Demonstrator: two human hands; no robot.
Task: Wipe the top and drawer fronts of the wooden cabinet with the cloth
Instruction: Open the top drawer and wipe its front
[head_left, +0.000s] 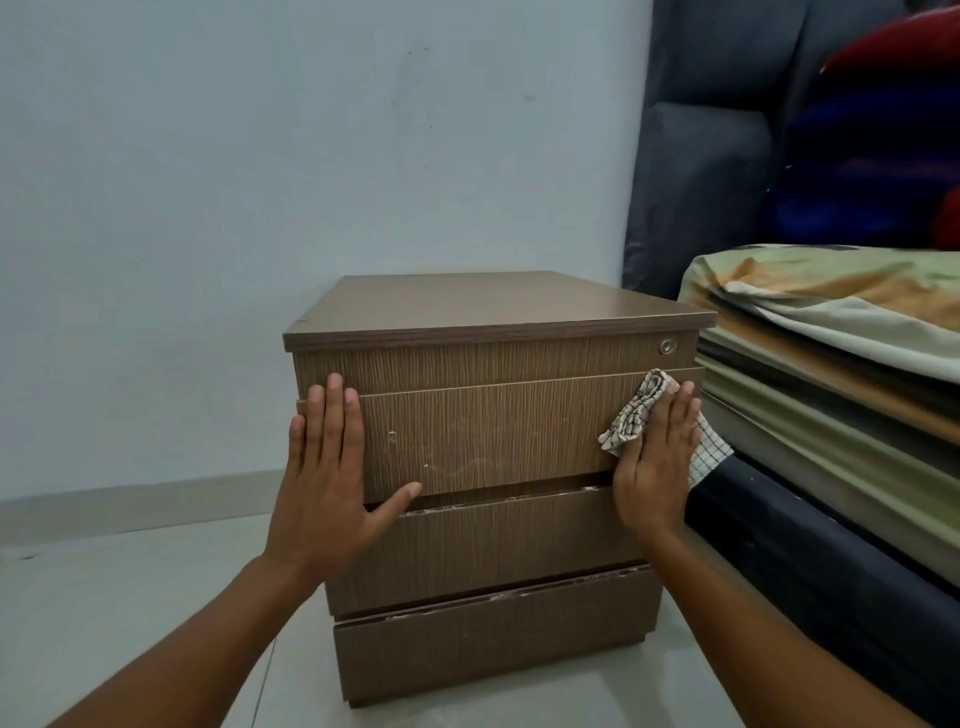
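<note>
The brown wooden cabinet stands on the floor in front of me, with a flat top and three drawer fronts below a narrow panel with a round lock. My left hand lies flat, fingers spread, on the left end of the upper drawer front. My right hand presses the checked white cloth flat against the right end of the same drawer front. Part of the cloth sticks out past the hand on the right.
A bed with a green and orange sheet and a dark frame stands close against the cabinet's right side. A grey headboard rises behind. A pale wall is at the back, tiled floor on the left.
</note>
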